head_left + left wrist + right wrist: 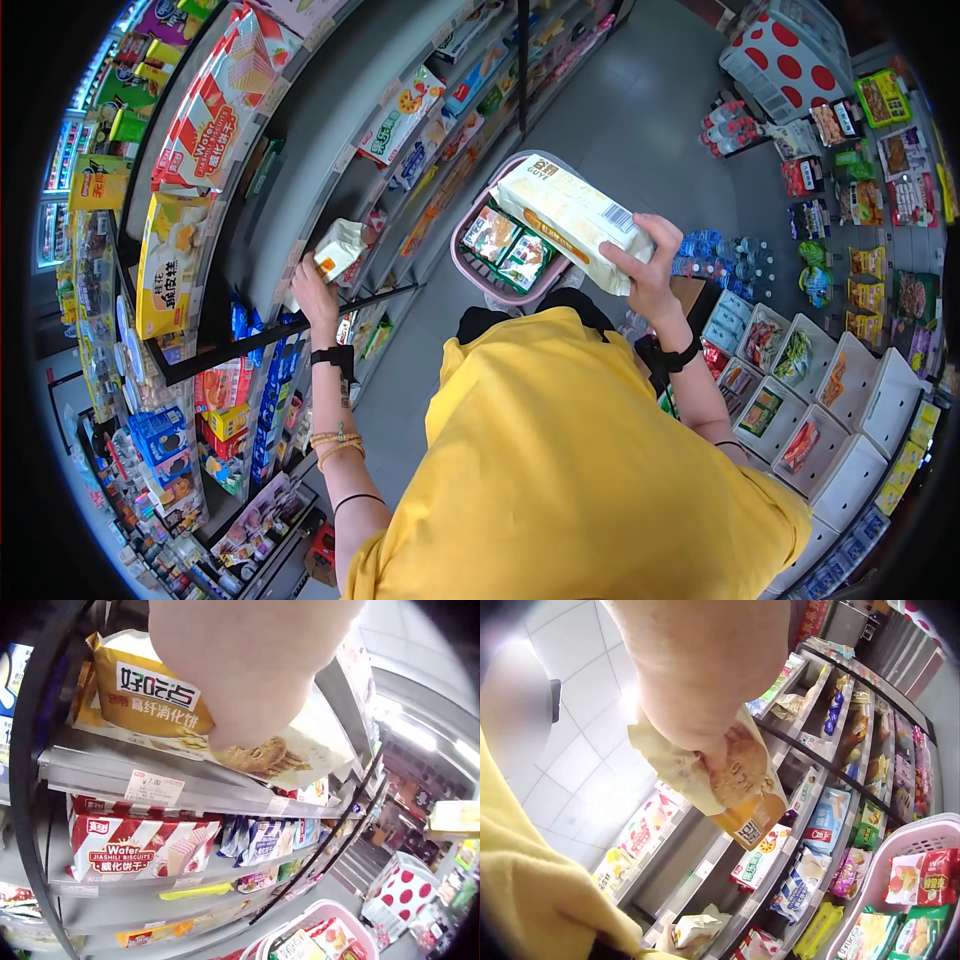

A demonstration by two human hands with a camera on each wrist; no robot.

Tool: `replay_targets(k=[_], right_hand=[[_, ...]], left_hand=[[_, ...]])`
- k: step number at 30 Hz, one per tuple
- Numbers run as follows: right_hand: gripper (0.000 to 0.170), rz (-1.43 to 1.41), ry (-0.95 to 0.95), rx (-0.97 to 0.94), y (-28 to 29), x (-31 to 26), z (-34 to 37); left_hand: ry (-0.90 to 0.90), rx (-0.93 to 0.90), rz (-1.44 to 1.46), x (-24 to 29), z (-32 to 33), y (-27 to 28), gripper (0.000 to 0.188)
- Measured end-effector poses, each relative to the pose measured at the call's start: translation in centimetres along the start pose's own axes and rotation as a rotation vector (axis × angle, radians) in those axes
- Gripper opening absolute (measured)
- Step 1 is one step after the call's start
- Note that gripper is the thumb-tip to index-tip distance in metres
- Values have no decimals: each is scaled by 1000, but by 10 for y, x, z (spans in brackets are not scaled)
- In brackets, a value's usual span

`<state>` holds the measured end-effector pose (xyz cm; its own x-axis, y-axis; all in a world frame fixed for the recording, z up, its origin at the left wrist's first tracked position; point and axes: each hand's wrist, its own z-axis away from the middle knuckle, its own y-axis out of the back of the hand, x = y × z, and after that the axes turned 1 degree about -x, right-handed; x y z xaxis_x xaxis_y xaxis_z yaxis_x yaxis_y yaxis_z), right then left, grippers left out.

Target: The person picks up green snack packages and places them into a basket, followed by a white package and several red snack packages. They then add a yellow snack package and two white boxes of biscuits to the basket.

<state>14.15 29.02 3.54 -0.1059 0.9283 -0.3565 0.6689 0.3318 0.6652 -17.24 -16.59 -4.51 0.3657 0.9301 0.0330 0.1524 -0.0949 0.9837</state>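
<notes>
My left hand point(316, 292) grips a cream-and-yellow biscuit packet point(341, 250) at the shelf on the left. In the left wrist view its thumb presses on the front of this biscuit packet point(307, 754), which has cookies pictured on it; the fingers are hidden behind. My right hand point(645, 262) holds a long cream biscuit packet point(570, 212) by one end, with the thumb on top. That packet slants over a pink shopping basket point(457, 262), hiding part of its opening. Green-and-white food packets point(524, 262) lie inside the basket.
Curved shelves on the left carry wafer biscuits point(142, 847), a yellow cake box point(168, 265) and other snacks. Black shelf posts and a rail point(290, 328) run close by the left arm. To the right stand bottled water point(730, 258), white bins point(805, 355) and a red-dotted box point(785, 60).
</notes>
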Motion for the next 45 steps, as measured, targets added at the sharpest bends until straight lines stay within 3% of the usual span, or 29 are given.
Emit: replay_targets(k=[2, 6, 18, 34, 40, 45], right_hand=[[41, 12, 23, 20, 2, 1, 0], [40, 67, 40, 36, 10, -4, -3], [46, 70, 122, 163, 22, -9, -16], [49, 25, 120, 197, 25, 1, -19], [51, 16, 129, 208, 25, 2, -25], [51, 20, 129, 203, 24, 3, -30]], left_hand=[[-157, 140, 62, 10, 8, 5, 66], [-308, 256, 172, 27, 19, 4, 67], [-414, 303, 423, 90, 43, -7, 70], [-349, 253, 544, 140, 61, -35, 60], [-297, 214, 747, 156, 63, -33, 54], [-166, 0, 921, 164, 61, -25, 49]])
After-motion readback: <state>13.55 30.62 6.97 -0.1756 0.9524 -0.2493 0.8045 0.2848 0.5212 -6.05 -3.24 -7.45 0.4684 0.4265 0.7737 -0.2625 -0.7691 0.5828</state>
